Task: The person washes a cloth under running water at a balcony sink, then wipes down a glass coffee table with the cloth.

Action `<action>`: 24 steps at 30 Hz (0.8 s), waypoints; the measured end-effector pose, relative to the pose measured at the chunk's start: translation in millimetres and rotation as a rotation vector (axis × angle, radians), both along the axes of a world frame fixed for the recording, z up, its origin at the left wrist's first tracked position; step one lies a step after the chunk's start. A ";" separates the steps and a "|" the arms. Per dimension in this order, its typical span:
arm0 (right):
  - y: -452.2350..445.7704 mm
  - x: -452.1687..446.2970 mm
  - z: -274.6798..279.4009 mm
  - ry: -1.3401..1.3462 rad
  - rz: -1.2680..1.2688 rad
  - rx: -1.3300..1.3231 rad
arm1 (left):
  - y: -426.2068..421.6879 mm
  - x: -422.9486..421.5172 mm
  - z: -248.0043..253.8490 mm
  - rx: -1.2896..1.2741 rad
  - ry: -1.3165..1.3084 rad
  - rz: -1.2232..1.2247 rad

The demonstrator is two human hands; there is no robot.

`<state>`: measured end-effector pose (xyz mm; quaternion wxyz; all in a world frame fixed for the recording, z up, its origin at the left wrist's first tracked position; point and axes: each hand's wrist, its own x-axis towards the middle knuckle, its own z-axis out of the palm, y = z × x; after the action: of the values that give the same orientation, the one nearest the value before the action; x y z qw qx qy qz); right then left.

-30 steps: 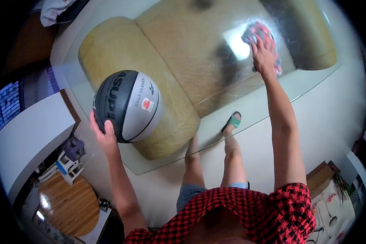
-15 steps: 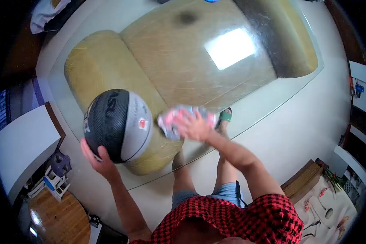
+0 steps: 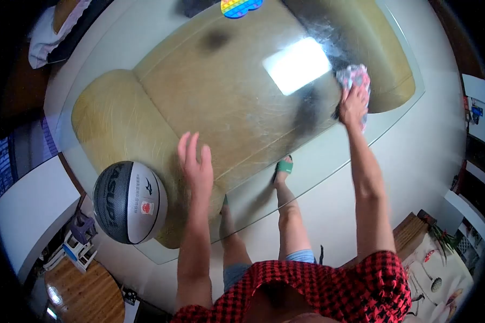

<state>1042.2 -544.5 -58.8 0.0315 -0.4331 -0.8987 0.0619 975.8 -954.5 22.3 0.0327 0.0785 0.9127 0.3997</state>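
A black and grey basketball [image 3: 130,202] rests at the lower left of a glass tabletop [image 3: 264,196], with a tan cushioned seat [image 3: 199,91] seen through the glass. To the right of the ball, my left hand [image 3: 196,167] is raised with its fingers apart and nothing in it, not touching the ball. On the right part of the glass, my right hand [image 3: 353,106] presses down on a pink and grey cloth [image 3: 359,78], fingers over it. A bright window reflection lies on the glass left of the cloth.
A rainbow-coloured pop toy [image 3: 241,6] is at the top edge. At the lower left are a round wooden table [image 3: 86,290] and a small white and blue stool [image 3: 80,250]. A patterned cloth-covered surface [image 3: 442,274] is at the lower right. A white cabinet [image 3: 32,199] stands left.
My left hand has let go of the basketball and moved right. The cloth went from the right to beside the ball, then back right under my right hand. The view has shifted.
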 end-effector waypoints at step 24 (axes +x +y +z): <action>28.4 -127.1 -43.4 0.075 0.353 0.192 | 110.2 -201.9 -76.2 0.750 0.230 0.458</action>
<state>915.1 -516.1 -102.2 0.0949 -0.2615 -0.9605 -0.0036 773.9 -844.3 -53.8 -0.1888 -0.0750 0.6965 0.6882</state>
